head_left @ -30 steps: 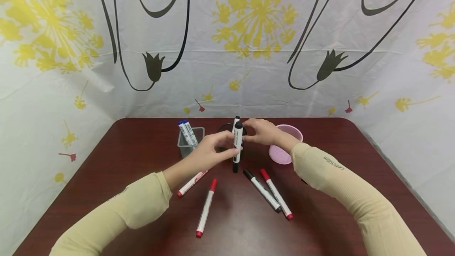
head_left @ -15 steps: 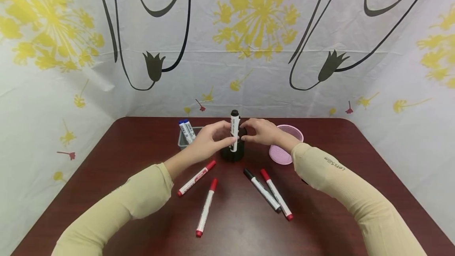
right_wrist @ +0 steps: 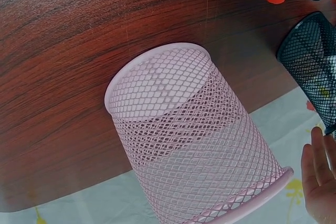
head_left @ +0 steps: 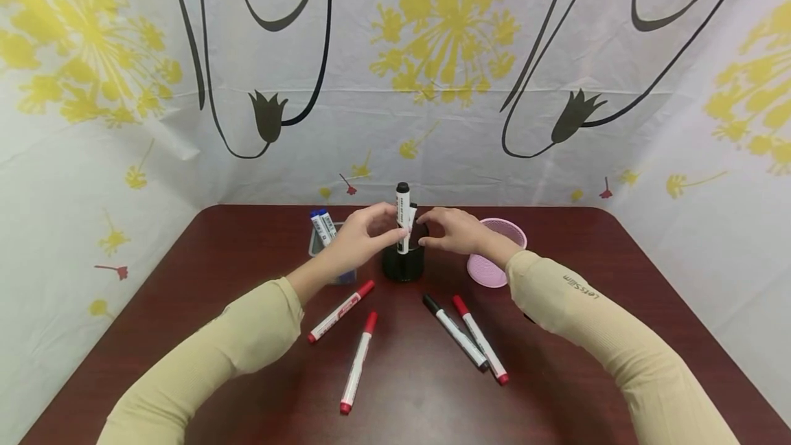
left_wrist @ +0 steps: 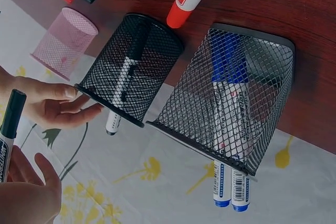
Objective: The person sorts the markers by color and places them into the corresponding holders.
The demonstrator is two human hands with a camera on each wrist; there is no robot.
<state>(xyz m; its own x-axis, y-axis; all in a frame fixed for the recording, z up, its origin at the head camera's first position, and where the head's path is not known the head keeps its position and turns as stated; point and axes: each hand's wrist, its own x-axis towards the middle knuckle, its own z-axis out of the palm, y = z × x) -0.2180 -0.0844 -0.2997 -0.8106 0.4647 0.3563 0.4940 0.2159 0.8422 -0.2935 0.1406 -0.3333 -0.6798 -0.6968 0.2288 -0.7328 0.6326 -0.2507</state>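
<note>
Black-capped marker hangs upright over the mouth of the black mesh cup, its lower end hard to make out against the dark mesh. Nearest, the left sleeve and right sleeve run off the bottom edge. On the dark red-brown wooden table lie a red-capped marker, a slanting red marker, and, to the right, a black marker beside a red pen; whether those two touch at the near end, I cannot tell. Beyond them, the left hand pinches the upright marker between thumb and fingers, while the right hand is half open, thumb and fingers apart at the cup's rim; how firmly they press, I cannot tell. A second marker leans in that cup, mostly hidden from the head behind the held one, but the left wrist view shows it through the mesh, its dark cap down. That view also bares the square mesh cup, partly covered by the left hand from above, with two blue-capped markers inside. The pink mesh cup, overlapped by the right forearm from the head, fills the right wrist view, its rim cut off below. Farthest back hangs a white cloth printed with yellow blossoms and dark curling stems.
</note>
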